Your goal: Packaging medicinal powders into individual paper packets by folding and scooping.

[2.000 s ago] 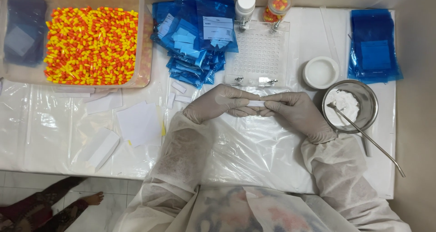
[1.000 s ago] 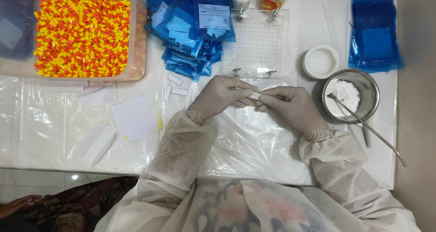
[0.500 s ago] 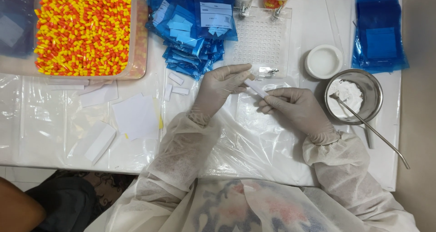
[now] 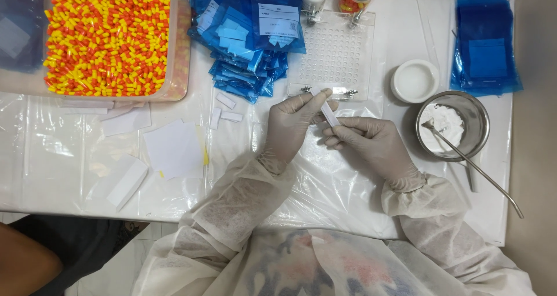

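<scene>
While a clear tub of orange and yellow capsules point(image 4: 107, 41) sits far left of the perforated capsule tray point(image 4: 336, 55), a heap of blue pouches point(image 4: 246, 41) lies just beside that tray's left edge. Just below the tray, the left hand point(image 4: 290, 125) and right hand point(image 4: 371, 142), both gloved, pinch a small white strip point(image 4: 328, 111) between closed fingertips. Right of the tray stand a white dish point(image 4: 414, 80) and a steel bowl of white powder point(image 4: 452, 125).
</scene>
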